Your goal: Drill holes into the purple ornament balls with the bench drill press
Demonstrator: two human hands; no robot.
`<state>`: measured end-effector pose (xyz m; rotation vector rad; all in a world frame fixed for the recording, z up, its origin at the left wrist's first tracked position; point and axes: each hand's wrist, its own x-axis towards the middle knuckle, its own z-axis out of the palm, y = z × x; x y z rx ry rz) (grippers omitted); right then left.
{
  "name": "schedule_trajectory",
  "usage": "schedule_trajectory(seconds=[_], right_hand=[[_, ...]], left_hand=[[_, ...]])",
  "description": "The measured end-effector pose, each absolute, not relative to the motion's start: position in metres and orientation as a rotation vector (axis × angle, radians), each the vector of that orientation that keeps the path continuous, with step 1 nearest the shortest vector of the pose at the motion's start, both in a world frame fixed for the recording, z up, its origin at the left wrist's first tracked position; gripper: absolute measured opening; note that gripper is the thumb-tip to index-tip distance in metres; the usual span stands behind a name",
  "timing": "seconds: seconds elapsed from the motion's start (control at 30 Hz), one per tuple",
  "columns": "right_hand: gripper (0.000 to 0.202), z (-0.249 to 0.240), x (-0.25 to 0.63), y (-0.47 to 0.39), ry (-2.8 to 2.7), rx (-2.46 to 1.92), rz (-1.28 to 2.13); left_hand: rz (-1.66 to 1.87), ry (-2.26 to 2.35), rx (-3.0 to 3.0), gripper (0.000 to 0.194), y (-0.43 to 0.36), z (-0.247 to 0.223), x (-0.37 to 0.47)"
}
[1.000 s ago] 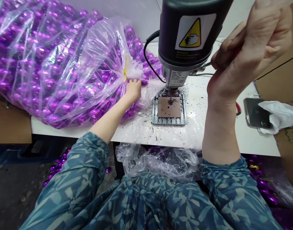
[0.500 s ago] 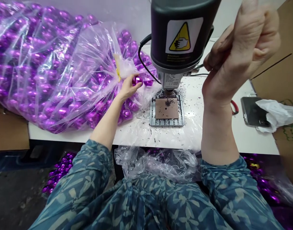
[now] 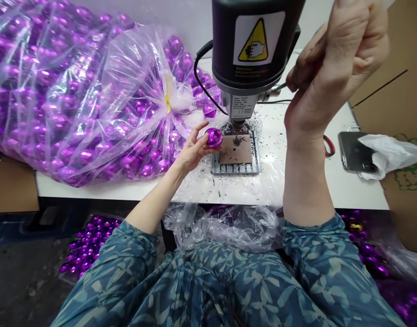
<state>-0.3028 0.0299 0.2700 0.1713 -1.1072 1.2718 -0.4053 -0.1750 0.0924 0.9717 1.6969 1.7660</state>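
Between the fingers of my left hand (image 3: pixel 194 147) is a shiny purple faceted ball (image 3: pixel 214 137), held just left of the drill press base (image 3: pixel 236 169). A flat brown board (image 3: pixel 235 156) with a small dark hole lies on that base, dark shavings scattered over it. Above it stands the black drill press (image 3: pixel 254 50), with a yellow hand-warning sticker on its head. Raised at the upper right, my right hand (image 3: pixel 338 59) is closed round the end of the press's feed lever (image 3: pixel 279 87); the fingers hide the grip.
A big clear bag of purple balls (image 3: pixel 75 91), tied with yellow, covers the table's left side. A black phone (image 3: pixel 354 152) and crumpled white tissue (image 3: pixel 392 152) lie right, near a red-handled tool (image 3: pixel 329 146). Clear plastic (image 3: pixel 225 227) hangs at the front edge.
My left hand has moved right and toward me from beside the bag's tie, bringing the purple ball to the base's left edge. My right hand stays on the lever. The view has shifted slightly.
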Motion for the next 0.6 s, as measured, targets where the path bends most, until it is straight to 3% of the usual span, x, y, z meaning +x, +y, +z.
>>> schedule_trajectory(seconds=[0.6], right_hand=[[0.051,0.268,-0.304,0.036,-1.081,0.198,1.336]], left_hand=[[1.721,1.878,0.975,0.067,-0.128,0.060,-0.389]])
